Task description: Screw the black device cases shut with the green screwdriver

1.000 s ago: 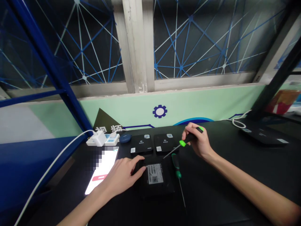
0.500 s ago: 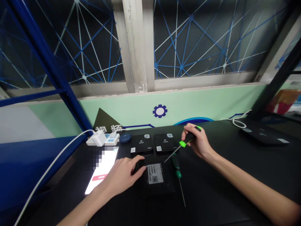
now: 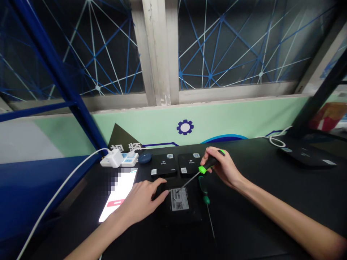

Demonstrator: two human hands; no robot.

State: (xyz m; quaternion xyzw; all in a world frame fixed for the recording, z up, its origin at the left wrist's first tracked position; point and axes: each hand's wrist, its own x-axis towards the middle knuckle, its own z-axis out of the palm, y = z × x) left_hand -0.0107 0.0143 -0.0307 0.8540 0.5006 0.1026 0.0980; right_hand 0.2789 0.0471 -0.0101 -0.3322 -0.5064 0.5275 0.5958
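A black set-top box (image 3: 189,216) lies label side up on the dark table in front of me. My left hand (image 3: 146,196) rests against its left side, thumb and index finger stretched apart and touching it. My right hand (image 3: 223,166) is closed around the black and bright green handle of a screwdriver (image 3: 191,179). The shaft slants down to the left, its tip over the white label (image 3: 180,200); whether it touches cannot be seen. A second screwdriver (image 3: 205,195), dark green, lies just right of the box.
Two more black boxes (image 3: 163,164) (image 3: 188,163) lie behind, another black device (image 3: 306,157) at far right. On the left are a lit phone (image 3: 120,191), a white power strip (image 3: 131,160) with a charger (image 3: 115,158), and a small blue case (image 3: 145,158). A wall with windows closes the back.
My right hand has moved a little left and down with the screwdriver. Its tip has shifted from the box's back right corner to over the label. The left hand stays in place.
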